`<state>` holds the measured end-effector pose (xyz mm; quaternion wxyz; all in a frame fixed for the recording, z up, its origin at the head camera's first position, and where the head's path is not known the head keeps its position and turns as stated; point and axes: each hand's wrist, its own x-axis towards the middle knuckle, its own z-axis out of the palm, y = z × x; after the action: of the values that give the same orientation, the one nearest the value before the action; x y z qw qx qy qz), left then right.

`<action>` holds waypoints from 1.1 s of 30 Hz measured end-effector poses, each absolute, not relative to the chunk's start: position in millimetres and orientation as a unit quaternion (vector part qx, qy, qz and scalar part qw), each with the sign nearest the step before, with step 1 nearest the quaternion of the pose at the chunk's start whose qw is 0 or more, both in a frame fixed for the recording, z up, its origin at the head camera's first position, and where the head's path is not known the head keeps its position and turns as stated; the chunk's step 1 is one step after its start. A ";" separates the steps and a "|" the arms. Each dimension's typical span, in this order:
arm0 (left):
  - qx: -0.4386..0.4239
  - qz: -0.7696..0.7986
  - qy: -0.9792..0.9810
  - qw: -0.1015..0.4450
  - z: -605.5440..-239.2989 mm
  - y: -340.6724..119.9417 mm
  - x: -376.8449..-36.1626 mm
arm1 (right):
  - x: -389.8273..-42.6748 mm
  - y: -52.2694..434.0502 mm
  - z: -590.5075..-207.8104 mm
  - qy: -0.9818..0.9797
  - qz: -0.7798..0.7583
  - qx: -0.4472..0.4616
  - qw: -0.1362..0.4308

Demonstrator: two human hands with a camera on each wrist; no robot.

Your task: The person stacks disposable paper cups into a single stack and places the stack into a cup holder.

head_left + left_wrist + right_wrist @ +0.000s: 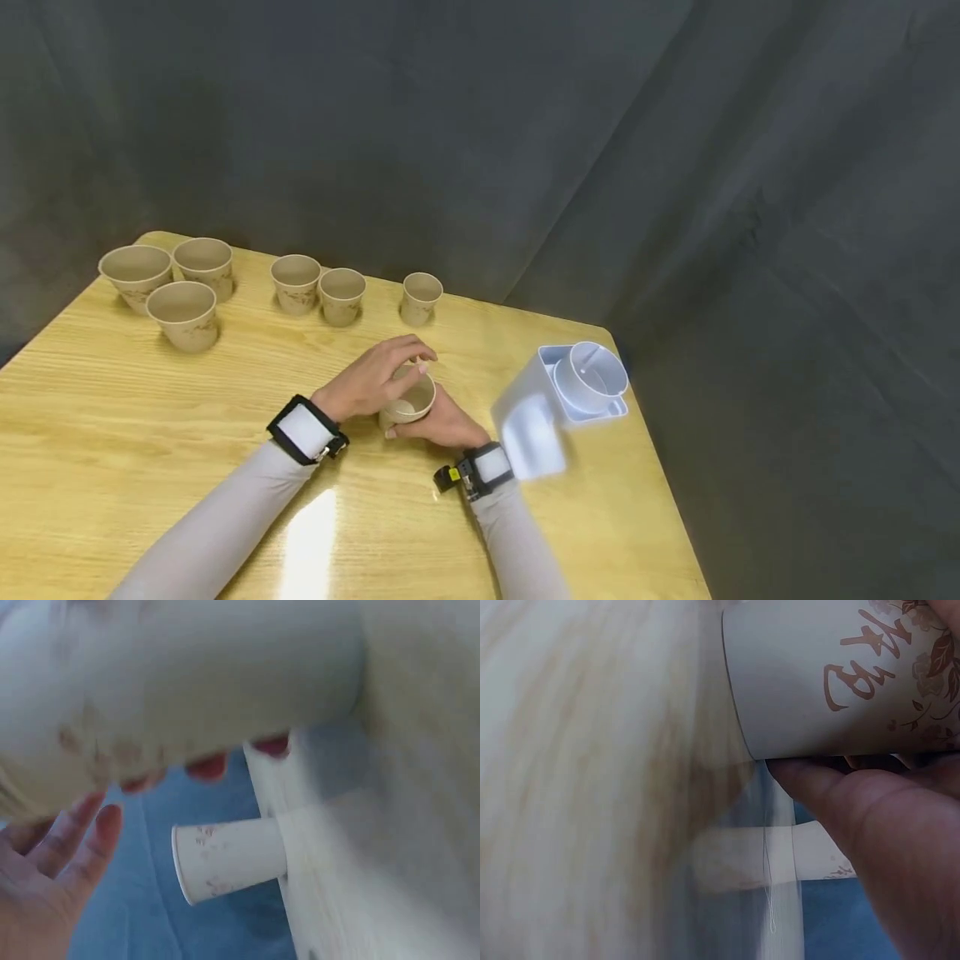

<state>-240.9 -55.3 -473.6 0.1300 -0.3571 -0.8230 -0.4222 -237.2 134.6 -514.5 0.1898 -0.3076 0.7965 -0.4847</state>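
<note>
A small beige paper cup [410, 402] stands on the wooden table [150, 433] in the head view. My left hand [390, 372] arches over it from the left, fingertips pinching its rim. From the near right, my right hand [429, 425] wraps round the cup's side. The right wrist view shows the cup [832, 675] close up with brown print, and a finger [885, 825] of that hand against its wall. In the left wrist view the cup [187, 690] is a blurred pale mass with fingertips [206, 766] at its edge.
Several more beige cups stand along the table's far edge: three large ones [183, 312] at the left, two medium [296, 282] and one small [422, 296]. A white plastic holder [558, 400] with a round opening sits right of my hands, near the table's right edge.
</note>
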 end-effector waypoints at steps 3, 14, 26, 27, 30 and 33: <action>-0.342 -0.450 -0.815 0.130 -469.1 -62.8 -260.8 | -237.3 133.6 -513.0 0.795 -0.494 -0.302 0.181; -0.288 -0.363 -0.872 0.158 -469.3 -72.3 -321.1 | -237.2 130.6 -507.0 0.786 -0.509 -0.296 0.190; -0.287 -0.270 -0.904 0.167 -467.3 -54.9 -354.8 | -238.4 133.5 -508.8 0.795 -0.502 -0.287 0.184; -0.288 -0.265 -0.905 0.166 -466.6 -53.2 -357.1 | -238.3 133.7 -509.7 0.794 -0.504 -0.286 0.184; -0.287 -0.240 -0.915 0.152 -465.1 -46.6 -363.9 | -237.2 133.4 -512.5 0.787 -0.513 -0.284 0.189; -0.278 -0.207 -0.930 0.120 -462.4 -39.7 -367.7 | -234.5 132.0 -514.2 0.782 -0.522 -0.279 0.194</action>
<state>-367.7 -39.7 -462.4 0.1197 -0.2778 -0.9303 -0.2074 -234.5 132.0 -514.2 0.1940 -0.2786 0.7823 -0.5223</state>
